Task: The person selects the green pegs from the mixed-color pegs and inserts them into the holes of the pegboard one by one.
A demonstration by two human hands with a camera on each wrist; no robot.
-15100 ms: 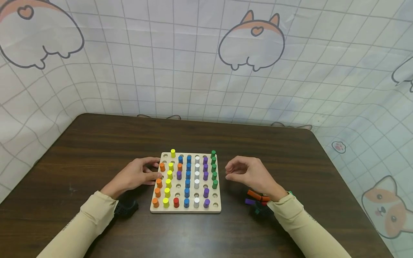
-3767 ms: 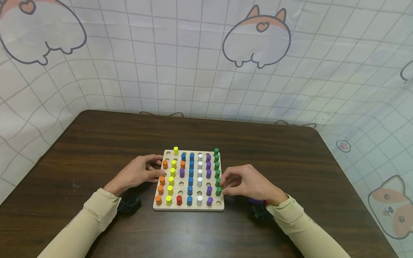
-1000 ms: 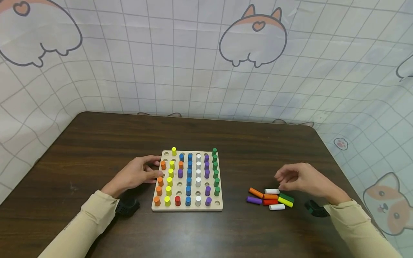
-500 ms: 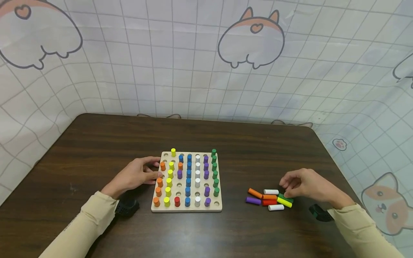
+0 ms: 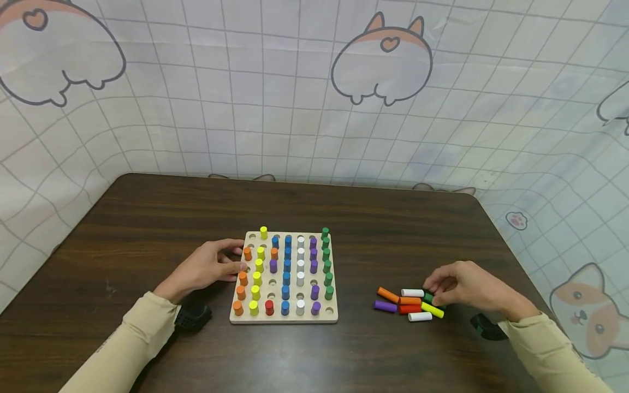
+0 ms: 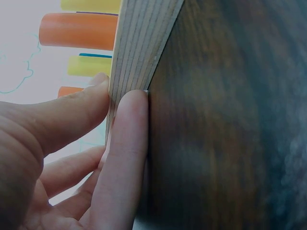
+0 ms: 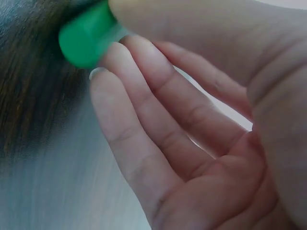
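A wooden pegboard (image 5: 282, 319) with rows of coloured pegs lies on the table. My left hand (image 5: 203, 267) holds its left edge; in the left wrist view the thumb (image 6: 72, 112) rests at the upper edge and a finger (image 6: 127, 129) lies against the layered side. My right hand (image 5: 464, 286) is low over the loose pegs at right and pinches a green peg (image 5: 428, 298). The right wrist view shows that green peg (image 7: 84, 40) at the thumb tip, its far part hidden by the thumb.
Beside the right hand lie loose pegs: purple (image 5: 385, 307), orange (image 5: 388, 295), red (image 5: 410, 309), yellow (image 5: 432, 310) and white (image 5: 420, 316), among others. Several holes in the board are bare, one at its front right corner. A patterned cloth (image 5: 295, 109) hangs behind the table.
Since the oldest frame, a green peg has been added to the board's right column. My right hand then moved right to the loose pegs and took hold of another green one. The left hand stayed.
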